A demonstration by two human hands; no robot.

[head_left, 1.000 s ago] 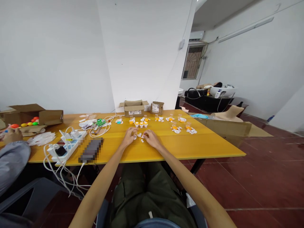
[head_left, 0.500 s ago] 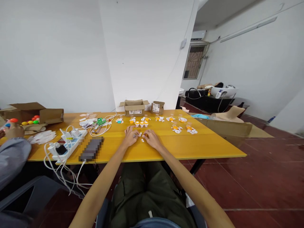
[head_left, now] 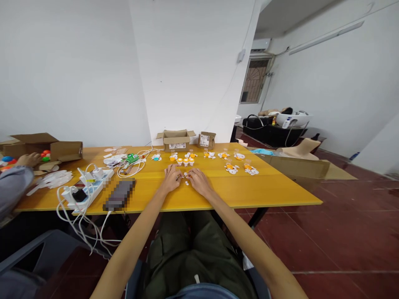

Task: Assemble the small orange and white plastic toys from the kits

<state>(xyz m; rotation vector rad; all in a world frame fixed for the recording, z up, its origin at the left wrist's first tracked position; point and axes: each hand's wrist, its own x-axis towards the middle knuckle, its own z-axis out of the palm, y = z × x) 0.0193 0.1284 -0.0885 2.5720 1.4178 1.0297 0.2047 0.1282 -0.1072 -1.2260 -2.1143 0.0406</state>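
My left hand (head_left: 172,178) and my right hand (head_left: 198,182) face each other over the yellow table (head_left: 218,198). Both have bent fingers closed together at the tips, near a small white piece (head_left: 185,175) between them. What each hand pinches is too small to make out. Another tiny white piece (head_left: 187,183) lies just below. Beyond my hands stand several small white cups with orange parts (head_left: 185,162). Groups of white and orange pieces (head_left: 231,168) lie to the right, with clear cups among them.
A power strip (head_left: 93,189) with tangled cables and a dark phone (head_left: 121,194) lie left. Two cardboard boxes (head_left: 177,141) stand at the back. Another person's hand (head_left: 28,160) is by an open box (head_left: 67,150) with coloured balls at far left.
My hands have drawn slightly closer together around the small white piece. At far left, the other person's hand has moved right, towards the open box.
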